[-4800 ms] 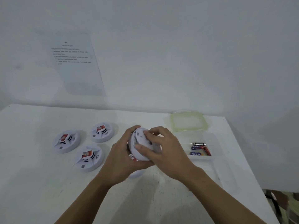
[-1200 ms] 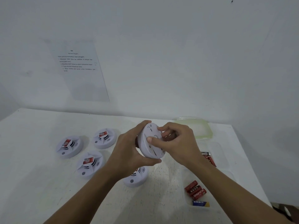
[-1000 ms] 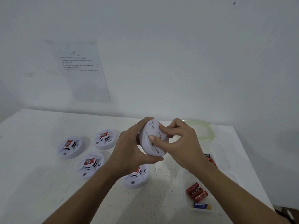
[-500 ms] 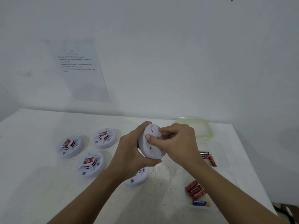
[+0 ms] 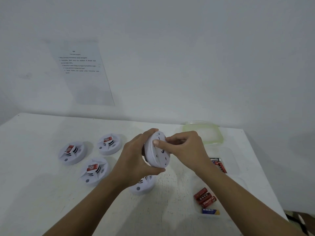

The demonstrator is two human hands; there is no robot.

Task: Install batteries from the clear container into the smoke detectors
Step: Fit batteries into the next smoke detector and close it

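Observation:
A white smoke detector (image 5: pixel 156 155) is held on edge above the table, its back facing right. My left hand (image 5: pixel 136 157) grips its rim from the left. My right hand (image 5: pixel 184 149) holds the back plate, thumb on the rim and fingers curled behind it. Three detectors with red labels lie at the left: one (image 5: pixel 71 151), one (image 5: pixel 110 143) and one (image 5: pixel 93 170). Another detector (image 5: pixel 143 184) lies under my hands, partly hidden. A clear container (image 5: pixel 229 155) at the right holds batteries (image 5: pixel 219 165). Red batteries (image 5: pixel 204 199) and a blue one (image 5: pixel 210 211) lie nearer.
A green-rimmed clear lid (image 5: pixel 202 132) lies at the back right of the white table (image 5: pixel 34 193). A printed sheet (image 5: pixel 81 72) is stuck on the wall behind. The table's right edge runs close beside the container.
My hands have kept hold of the detector throughout. My right fingers have shifted on its back plate and the detector has turned slightly between my hands. The camera view has tilted a little.

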